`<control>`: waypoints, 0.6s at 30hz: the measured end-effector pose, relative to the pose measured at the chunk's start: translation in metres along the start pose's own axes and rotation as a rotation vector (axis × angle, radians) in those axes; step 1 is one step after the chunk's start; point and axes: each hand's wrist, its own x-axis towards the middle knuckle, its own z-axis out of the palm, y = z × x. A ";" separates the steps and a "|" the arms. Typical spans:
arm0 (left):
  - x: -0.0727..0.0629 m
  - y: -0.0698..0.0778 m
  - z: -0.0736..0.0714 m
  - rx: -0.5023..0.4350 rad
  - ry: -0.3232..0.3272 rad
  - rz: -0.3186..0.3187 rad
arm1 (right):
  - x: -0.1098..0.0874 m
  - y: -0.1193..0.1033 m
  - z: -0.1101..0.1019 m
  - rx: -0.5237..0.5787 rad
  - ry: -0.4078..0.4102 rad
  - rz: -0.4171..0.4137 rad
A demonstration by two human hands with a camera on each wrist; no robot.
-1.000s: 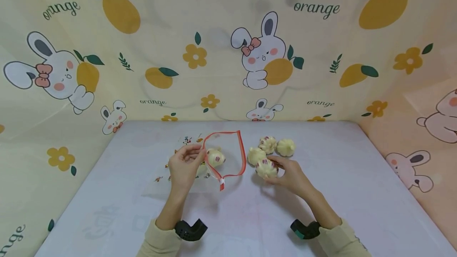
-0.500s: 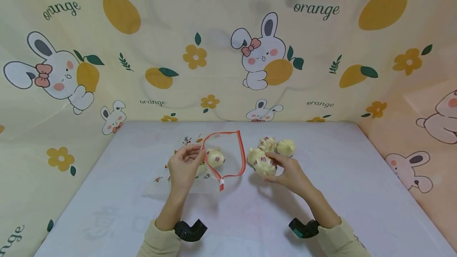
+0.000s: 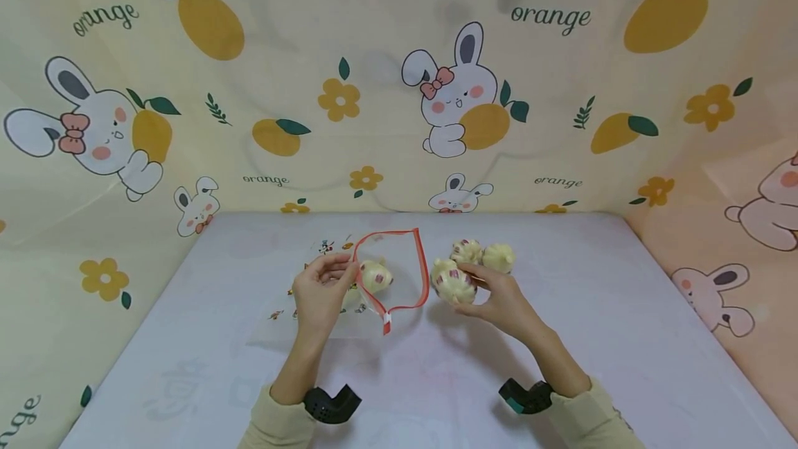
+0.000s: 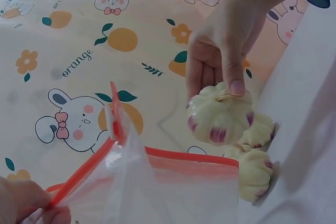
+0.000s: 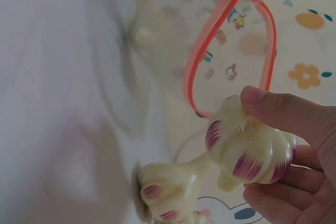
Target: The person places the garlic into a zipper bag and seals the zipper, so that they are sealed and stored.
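The clear bag gapes toward the right hand, with a narrow gap between its red rim and the held garlic bulb; another bulb (seen through the film) takes up room inside; the left hand blocks the rim's left side; loose bulbs crowd beyond the right fingertips; nearer, passage runs over the tabletop between the forearms.

At least five garlic bulbs, one clear bag, two hands
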 end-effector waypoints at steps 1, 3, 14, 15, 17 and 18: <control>0.000 0.000 0.000 -0.001 0.000 -0.002 | 0.000 -0.001 0.000 0.002 -0.001 0.001; 0.000 0.000 0.000 0.001 -0.001 -0.007 | 0.002 -0.003 0.001 0.008 -0.001 0.001; 0.000 -0.001 0.000 0.015 -0.005 0.000 | 0.006 -0.010 0.004 0.050 0.008 -0.013; 0.000 -0.002 0.000 0.015 -0.005 0.002 | 0.007 -0.011 0.004 0.053 0.007 -0.016; 0.000 -0.002 0.000 0.015 -0.006 0.003 | 0.008 -0.013 0.005 0.061 0.008 -0.025; 0.000 -0.002 0.000 0.015 -0.006 0.004 | 0.008 -0.014 0.005 0.062 0.009 -0.031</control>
